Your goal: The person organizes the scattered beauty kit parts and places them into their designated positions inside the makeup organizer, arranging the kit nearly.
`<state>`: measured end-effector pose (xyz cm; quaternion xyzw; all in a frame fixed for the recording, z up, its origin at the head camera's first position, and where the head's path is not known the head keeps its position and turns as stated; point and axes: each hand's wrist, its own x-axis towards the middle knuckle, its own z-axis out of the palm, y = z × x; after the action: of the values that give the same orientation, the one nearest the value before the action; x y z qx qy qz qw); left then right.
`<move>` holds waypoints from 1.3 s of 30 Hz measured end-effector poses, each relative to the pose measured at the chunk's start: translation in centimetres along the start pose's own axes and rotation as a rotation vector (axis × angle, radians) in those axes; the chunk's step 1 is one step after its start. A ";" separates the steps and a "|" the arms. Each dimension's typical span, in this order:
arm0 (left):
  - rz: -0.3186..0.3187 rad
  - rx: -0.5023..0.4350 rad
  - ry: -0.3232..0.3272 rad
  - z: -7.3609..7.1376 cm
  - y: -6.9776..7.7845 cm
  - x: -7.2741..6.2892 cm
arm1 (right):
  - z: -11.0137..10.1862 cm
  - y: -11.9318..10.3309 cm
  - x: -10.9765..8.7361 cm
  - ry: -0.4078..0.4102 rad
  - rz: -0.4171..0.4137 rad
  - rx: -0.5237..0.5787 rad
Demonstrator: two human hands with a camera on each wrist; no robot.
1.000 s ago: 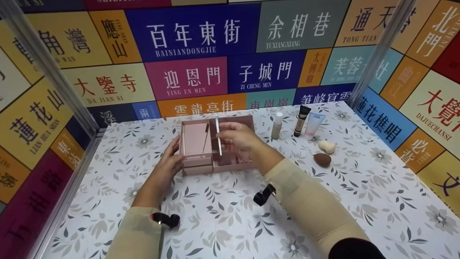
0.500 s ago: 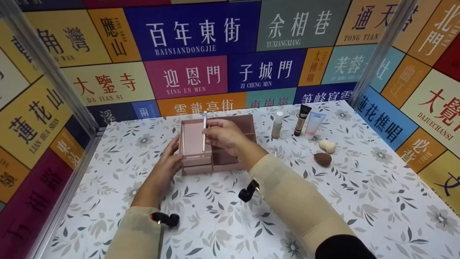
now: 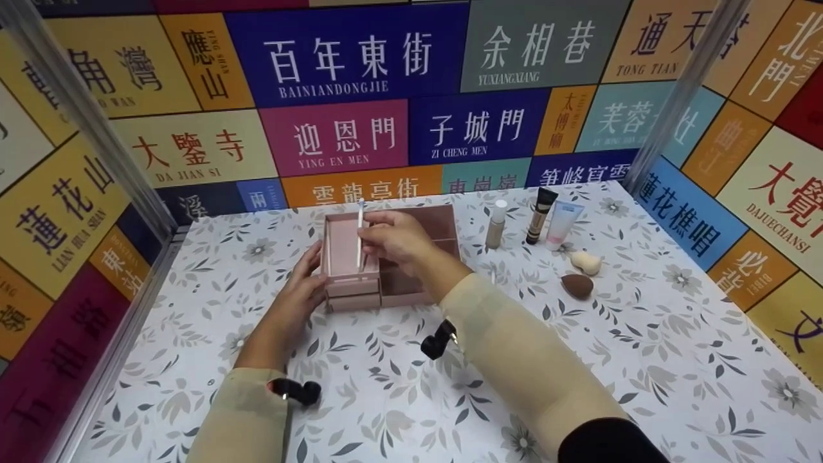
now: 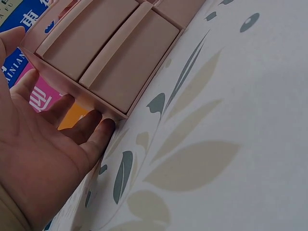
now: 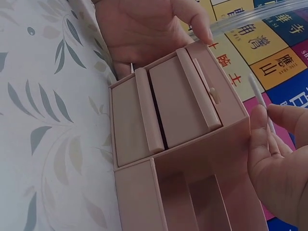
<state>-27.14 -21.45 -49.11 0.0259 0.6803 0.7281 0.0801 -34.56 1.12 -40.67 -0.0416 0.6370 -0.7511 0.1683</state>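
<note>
A pink cosmetics organizer (image 3: 418, 299) stands toward the back of the table, with a shallow top tray and two drawers (image 5: 185, 101) on its left part and open compartments on its right. My left hand (image 3: 301, 289) rests against the organizer's left side. In the left wrist view its fingers (image 4: 86, 127) touch that side wall, extended rather than wrapped round it. My right hand (image 3: 398, 238) pinches a thin white stick (image 3: 360, 235) between thumb and fingers, nearly upright over the right part of the top tray. The hand hides part of the compartments behind it.
Right of the organizer stand a small white-capped bottle (image 3: 496, 225), a black-and-tan tube (image 3: 540, 215) and a pale blue-and-white tube (image 3: 563, 225). A cream sponge (image 3: 586, 261) and a brown sponge (image 3: 577, 286) lie nearer. Sign-patterned walls enclose the patterned table (image 3: 386, 386).
My right hand has carried the white stick left, from over the compartments to over the top tray, and slightly lower. My left hand has stayed at the organizer's side.
</note>
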 end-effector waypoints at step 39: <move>-0.009 0.043 0.023 0.2 0.1 -0.1 | -3.6 0.8 -3.7 0.005 -0.076 0.123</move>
<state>-27.04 -21.32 -48.99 0.0163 0.6968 0.7131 0.0750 -31.91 5.51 -41.54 -0.0537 0.5879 -0.7948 0.1404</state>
